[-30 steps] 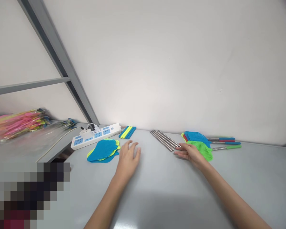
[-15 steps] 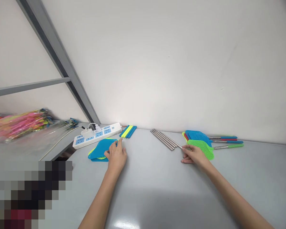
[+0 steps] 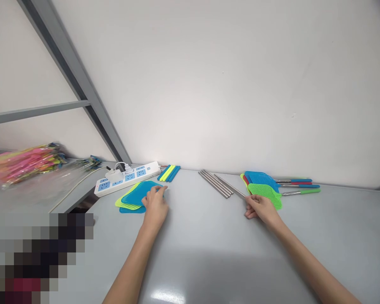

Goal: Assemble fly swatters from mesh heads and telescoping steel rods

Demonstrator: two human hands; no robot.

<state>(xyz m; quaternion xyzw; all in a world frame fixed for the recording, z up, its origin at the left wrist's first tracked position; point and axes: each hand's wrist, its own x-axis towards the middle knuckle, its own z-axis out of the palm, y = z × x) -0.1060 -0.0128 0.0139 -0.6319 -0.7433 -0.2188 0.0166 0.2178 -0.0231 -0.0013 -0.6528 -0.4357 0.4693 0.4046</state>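
Observation:
My left hand (image 3: 156, 204) is closed on the near right edge of a blue perforated fly swatter head (image 3: 136, 195), the top one of a small stack. Below it, a yellow-green swatter head (image 3: 124, 204) and another blue one (image 3: 128, 210) stick out. In my right hand (image 3: 260, 207), thumb and fingers pinch the near end of a thin metal rod (image 3: 229, 185). Left of that rod, several similar metal rods (image 3: 213, 184) lie side by side on the table. A green fly swatter (image 3: 264, 194) with a metal shaft and green handle lies just behind my right hand.
Blue and yellow handle grips (image 3: 169, 173) lie by the wall, beside a white power strip (image 3: 126, 179) with plugs in it. More finished swatters (image 3: 259, 179) are stacked at the right. Plastic-bagged colourful items (image 3: 28, 164) lie far left. A grey frame post (image 3: 82, 80) slants there.
My left hand has shifted the top blue head to the right, baring more of the yellow-green one. My right hand has drawn the rod slightly right and away from the others.

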